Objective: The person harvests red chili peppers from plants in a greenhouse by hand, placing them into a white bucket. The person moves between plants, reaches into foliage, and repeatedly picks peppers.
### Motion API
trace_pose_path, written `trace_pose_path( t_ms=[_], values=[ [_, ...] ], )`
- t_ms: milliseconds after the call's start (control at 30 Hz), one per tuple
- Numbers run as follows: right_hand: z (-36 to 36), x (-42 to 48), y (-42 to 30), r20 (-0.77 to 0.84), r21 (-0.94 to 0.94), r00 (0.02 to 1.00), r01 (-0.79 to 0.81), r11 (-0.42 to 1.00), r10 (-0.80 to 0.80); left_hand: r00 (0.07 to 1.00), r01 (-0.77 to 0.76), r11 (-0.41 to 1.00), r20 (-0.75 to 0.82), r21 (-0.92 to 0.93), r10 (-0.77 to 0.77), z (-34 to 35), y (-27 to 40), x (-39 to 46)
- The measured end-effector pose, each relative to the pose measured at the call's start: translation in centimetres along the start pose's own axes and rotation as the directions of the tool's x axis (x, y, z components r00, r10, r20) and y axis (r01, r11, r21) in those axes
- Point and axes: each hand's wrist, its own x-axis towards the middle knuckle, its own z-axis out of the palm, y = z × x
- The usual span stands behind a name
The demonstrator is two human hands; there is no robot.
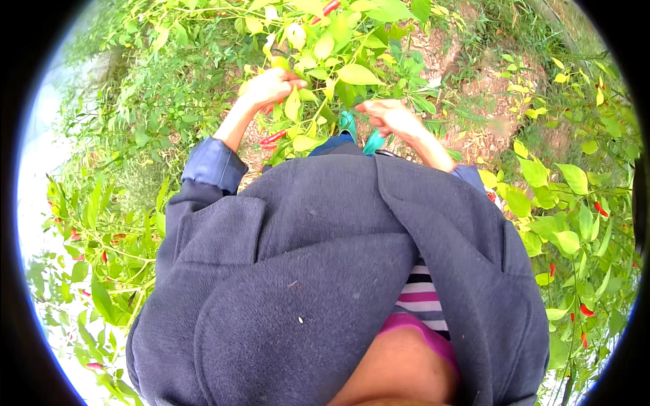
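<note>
My left hand (274,87) reaches in among the leaves of a chili pepper plant (325,48), its fingers bent beside a yellow-green leaf. Bits of red show just below the palm; whether they are held or hang on the plant cannot be told. Lower down, red chili peppers (274,137) hang among the foliage. Another red chili pepper (331,7) shows near the top of the view. To the right of the plant, my right hand (391,116) is above the teal shoes (373,142), index finger stretched out and the others partly curled. No object shows in it.
More chili plants with red fruit stand close by on the left (117,254) and on the right (574,228). Bare reddish soil (487,96) shows between weeds ahead. My dark coat (304,284) fills the lower middle of the view.
</note>
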Motion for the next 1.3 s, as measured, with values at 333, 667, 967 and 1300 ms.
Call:
trace_pose_path(
  t_ms=[333,667,967,1300],
  values=[
    [-1.5,0.8,-9.1,0.006,0.502,0.956,0.252,0.828,-0.294,0.965,0.045,0.327,0.126,-0.944,0.229,-3.9,8.8,1.0],
    [-10.3,-7.5,-11.7,-0.193,-0.050,0.846,0.497,0.866,-0.497,0.932,0.004,0.263,0.099,-0.965,0.350,-0.2,20.4,-3.4],
    [-13.6,-18.7,-6.0,-0.780,-0.408,0.314,0.401,0.820,-0.541,0.709,0.030,0.254,0.199,-0.967,0.676,5.5,25.5,2.8],
    [-8.8,-23.9,-5.1,-0.474,-0.516,0.650,0.341,0.786,-0.594,0.663,-0.086,0.403,0.250,-0.911,0.706,8.5,27.8,5.6]
  ],
)
